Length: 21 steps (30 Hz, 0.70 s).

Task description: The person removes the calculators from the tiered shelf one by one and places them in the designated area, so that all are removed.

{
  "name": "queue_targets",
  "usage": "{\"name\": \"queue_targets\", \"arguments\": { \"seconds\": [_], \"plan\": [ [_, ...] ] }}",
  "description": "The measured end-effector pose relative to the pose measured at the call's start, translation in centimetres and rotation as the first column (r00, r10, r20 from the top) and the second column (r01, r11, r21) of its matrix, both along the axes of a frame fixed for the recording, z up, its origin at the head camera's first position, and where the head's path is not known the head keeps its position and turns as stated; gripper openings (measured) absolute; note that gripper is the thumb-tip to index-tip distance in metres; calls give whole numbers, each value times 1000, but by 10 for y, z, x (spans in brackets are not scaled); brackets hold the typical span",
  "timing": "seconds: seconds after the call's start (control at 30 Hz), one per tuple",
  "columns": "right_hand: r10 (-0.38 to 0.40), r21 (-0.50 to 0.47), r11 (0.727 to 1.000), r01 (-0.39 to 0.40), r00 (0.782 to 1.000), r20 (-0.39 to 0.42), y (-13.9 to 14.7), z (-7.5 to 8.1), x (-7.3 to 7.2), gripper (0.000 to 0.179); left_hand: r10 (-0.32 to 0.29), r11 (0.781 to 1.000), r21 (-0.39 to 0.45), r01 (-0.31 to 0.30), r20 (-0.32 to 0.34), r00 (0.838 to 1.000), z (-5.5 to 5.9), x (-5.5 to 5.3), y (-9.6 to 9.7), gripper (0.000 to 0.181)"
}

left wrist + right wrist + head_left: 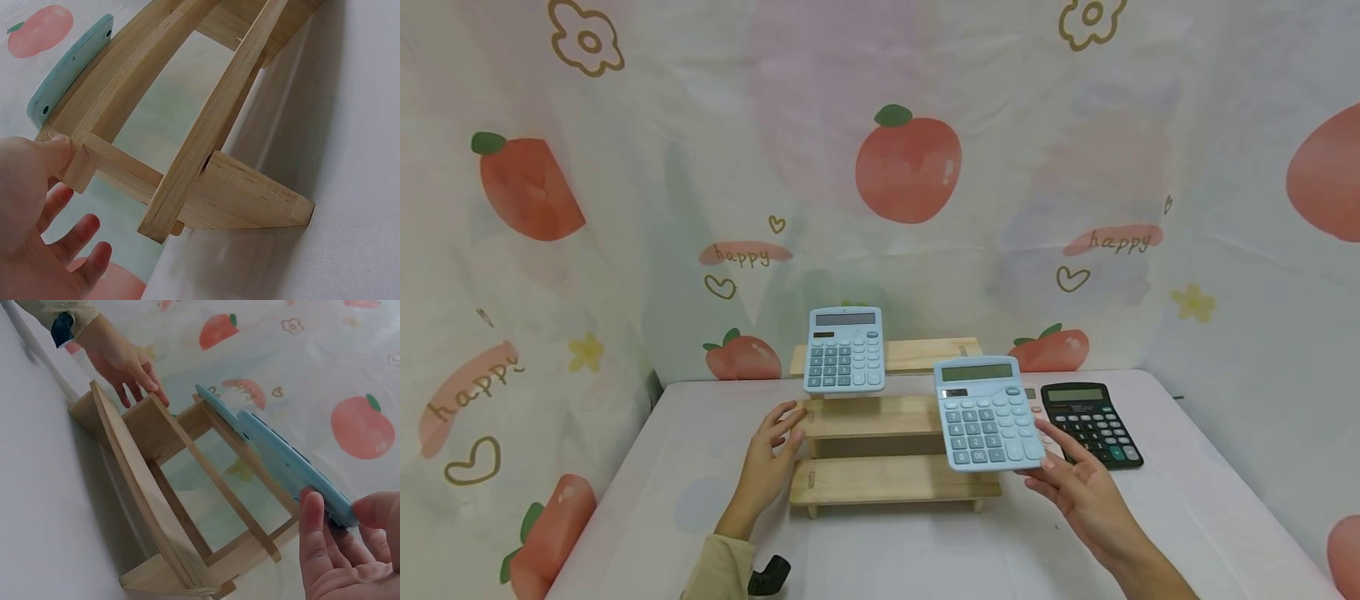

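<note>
Landmark: the three-step wooden rack (887, 450) sat mid-table on the white table (700, 467), in front of a strawberry-print backdrop (910, 167).

Right hand (1078, 487) was just off the rack's right end, palm up, fingers under and thumb on the near edge of a light blue calculator (988, 414). It gripped the calculator's lower right corner and held it tilted, keys toward the head camera, in front of the rack's middle step at its right end. The right wrist view showed the same calculator (294, 465) edge-on, with the fingers (315, 544) curled under it and the rack (169, 506) below and to the left.

Left hand (771, 458) was at the rack's left end, fingers relaxed and mostly straight, fingertips touching the end of the middle step. It held nothing. In the left wrist view the thumb (53, 156) pressed against the end of a step plank (112, 159).

A second light blue calculator (844, 349) stood tilted near the left end of the rack's upper step, leaning back; its back edge (69, 69) showed behind the planks in the left wrist view.

A black calculator (1093, 423) lay flat on the table right of the rack, just beyond the right hand. A pink item between it and the held calculator was mostly hidden, couldn't identify it.
</note>
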State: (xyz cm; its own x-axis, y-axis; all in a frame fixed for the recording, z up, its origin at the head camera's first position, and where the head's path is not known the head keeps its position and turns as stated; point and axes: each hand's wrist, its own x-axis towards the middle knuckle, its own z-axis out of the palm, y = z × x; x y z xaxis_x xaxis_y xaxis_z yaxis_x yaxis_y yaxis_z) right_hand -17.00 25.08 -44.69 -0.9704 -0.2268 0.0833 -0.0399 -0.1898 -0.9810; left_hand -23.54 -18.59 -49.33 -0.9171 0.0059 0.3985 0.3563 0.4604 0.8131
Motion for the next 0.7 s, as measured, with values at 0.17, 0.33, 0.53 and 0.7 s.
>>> {"name": "queue_targets", "arguments": {
  "seconds": [0.17, 0.33, 0.53, 0.7],
  "plan": [
    [-40, 37, 999, 38, 998, 51, 4, -2, 2, 63, 0, 1000, 0, 0, -2, 1000, 1, 1, 0, 37],
    [-91, 81, 993, 83, 991, 97, 9, -4, 3, 65, 0, 1000, 4, 1, -6, 1000, 2, 1, 0, 37],
    [-125, 103, 989, 110, 982, 143, 19, -11, 3, 64, 0, 1000, 6, 0, -4, 1000, 0, 0, 0, 37],
    [-111, 62, 993, 102, 981, 159, 26, -16, 5, 62, -2, 1000, 11, 2, -8, 1000, -2, -1, 0, 37]
  ]
}}
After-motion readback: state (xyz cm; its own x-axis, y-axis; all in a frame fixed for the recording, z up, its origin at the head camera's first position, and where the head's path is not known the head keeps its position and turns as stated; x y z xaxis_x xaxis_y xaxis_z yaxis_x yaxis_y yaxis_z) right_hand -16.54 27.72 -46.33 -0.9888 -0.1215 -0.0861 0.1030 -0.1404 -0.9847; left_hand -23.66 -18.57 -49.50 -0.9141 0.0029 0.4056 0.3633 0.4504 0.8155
